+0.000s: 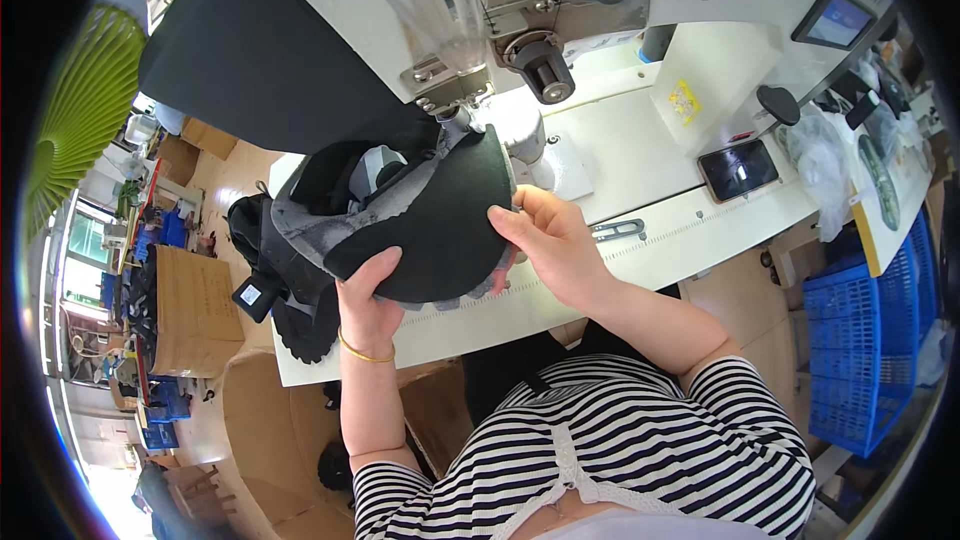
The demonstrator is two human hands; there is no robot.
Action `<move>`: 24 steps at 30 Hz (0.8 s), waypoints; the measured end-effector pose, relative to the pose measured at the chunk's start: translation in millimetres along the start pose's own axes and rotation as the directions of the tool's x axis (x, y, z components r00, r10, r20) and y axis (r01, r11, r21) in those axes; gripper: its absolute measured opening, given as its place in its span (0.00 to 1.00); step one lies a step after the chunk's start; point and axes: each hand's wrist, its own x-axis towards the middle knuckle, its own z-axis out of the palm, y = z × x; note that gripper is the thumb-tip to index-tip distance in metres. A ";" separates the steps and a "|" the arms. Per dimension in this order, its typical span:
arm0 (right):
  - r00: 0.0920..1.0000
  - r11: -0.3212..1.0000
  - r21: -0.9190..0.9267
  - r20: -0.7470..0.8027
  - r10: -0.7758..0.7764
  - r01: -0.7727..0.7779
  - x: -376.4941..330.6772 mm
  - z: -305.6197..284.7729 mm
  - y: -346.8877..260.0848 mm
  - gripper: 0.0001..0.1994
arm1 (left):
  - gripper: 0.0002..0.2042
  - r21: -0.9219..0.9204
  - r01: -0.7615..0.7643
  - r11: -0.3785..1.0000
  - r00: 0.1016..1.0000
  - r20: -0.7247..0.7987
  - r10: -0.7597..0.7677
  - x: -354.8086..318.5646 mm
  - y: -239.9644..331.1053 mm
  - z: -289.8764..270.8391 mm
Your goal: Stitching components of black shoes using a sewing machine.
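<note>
A black and grey shoe upper is held up under the needle head of a white industrial sewing machine. My left hand grips its lower edge from below, thumb on the black panel. At its right edge my right hand pinches the piece, fingers curled over the rim. The grey lining shows along the rim and inside the opening. A black tag hangs off the left end of the piece.
The white machine table carries a phone, metal snips and a clear plastic bag. A blue crate stands at right. Cardboard boxes and a green fan are at left.
</note>
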 end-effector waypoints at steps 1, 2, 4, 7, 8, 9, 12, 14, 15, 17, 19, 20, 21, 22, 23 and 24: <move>1.000 1.000 -0.005 -0.006 -0.004 0.003 0.2 0.9 1.2 0.12 | 0.11 -0.010 0.012 1.000 1.000 -0.014 -0.012 0.0 0.1 -0.9; 1.000 1.000 -0.011 -0.013 -0.009 0.009 0.4 1.8 2.2 0.12 | 0.17 0.013 0.042 0.999 0.997 0.071 -0.043 1.7 2.8 -2.8; 0.999 1.000 -0.011 -0.022 -0.029 0.029 1.2 3.9 4.0 0.13 | 0.18 0.030 0.011 1.000 0.991 0.130 -0.014 3.1 5.3 -4.4; 0.998 0.998 -0.036 -0.035 -0.058 0.057 2.9 3.6 3.3 0.13 | 0.21 0.068 0.004 0.998 0.985 0.173 -0.016 5.6 8.0 -3.5; 0.997 0.995 -0.069 -0.032 -0.069 0.066 3.9 2.4 2.1 0.13 | 0.20 0.098 -0.001 0.995 0.989 0.148 -0.013 6.2 8.3 -2.5; 0.997 0.996 -0.068 -0.033 -0.067 0.064 4.4 1.2 0.5 0.13 | 0.19 0.127 -0.007 0.992 0.992 0.124 -0.009 6.3 8.6 -1.4; 0.998 0.994 -0.091 -0.021 -0.065 0.063 2.3 0.5 -3.3 0.13 | 0.19 0.108 -0.018 0.994 0.994 0.108 0.006 5.2 7.2 0.9; 0.998 0.995 -0.090 -0.044 0.042 -0.046 -2.3 4.1 -3.6 0.13 | 0.19 0.099 -0.024 0.995 0.994 0.109 0.013 3.9 6.8 0.1; 1.000 0.996 -0.082 -0.004 0.022 -0.022 -4.9 8.2 -2.1 0.13 | 0.19 0.101 -0.031 0.994 0.994 0.110 0.020 3.5 6.8 -0.9; 0.998 0.996 0.076 -0.049 -0.036 0.040 -10.4 15.4 1.5 0.11 | 0.19 0.103 -0.036 0.994 0.995 0.098 0.025 3.4 6.7 -3.2; 0.997 0.995 0.099 -0.074 -0.009 0.016 -10.3 15.9 3.5 0.11 | 0.22 0.121 -0.039 0.992 0.986 0.168 0.019 6.2 6.3 -4.8; 0.997 0.992 0.125 -0.074 -0.004 0.014 -9.3 14.6 3.9 0.10 | 0.22 0.108 -0.035 0.994 0.976 0.219 0.010 8.4 6.5 -4.9; 0.996 0.992 0.126 -0.085 -0.003 0.014 -7.3 12.7 4.0 0.10 | 0.22 0.107 -0.024 0.994 0.975 0.223 0.000 9.4 5.3 -3.8; 0.998 0.993 0.113 -0.058 -0.019 0.026 -4.3 10.6 3.8 0.10 | 0.20 0.109 -0.039 0.993 0.986 0.168 0.020 10.5 4.5 -2.3; 0.999 0.995 0.096 -0.038 -0.016 0.020 -1.6 8.8 3.6 0.11 | 0.18 0.111 -0.056 0.992 0.993 0.111 0.043 11.0 3.6 -0.2; 0.999 0.994 0.102 -0.028 -0.034 0.037 0.5 7.0 2.9 0.11 | 0.18 0.112 -0.054 0.992 0.993 0.111 0.041 11.5 2.8 2.1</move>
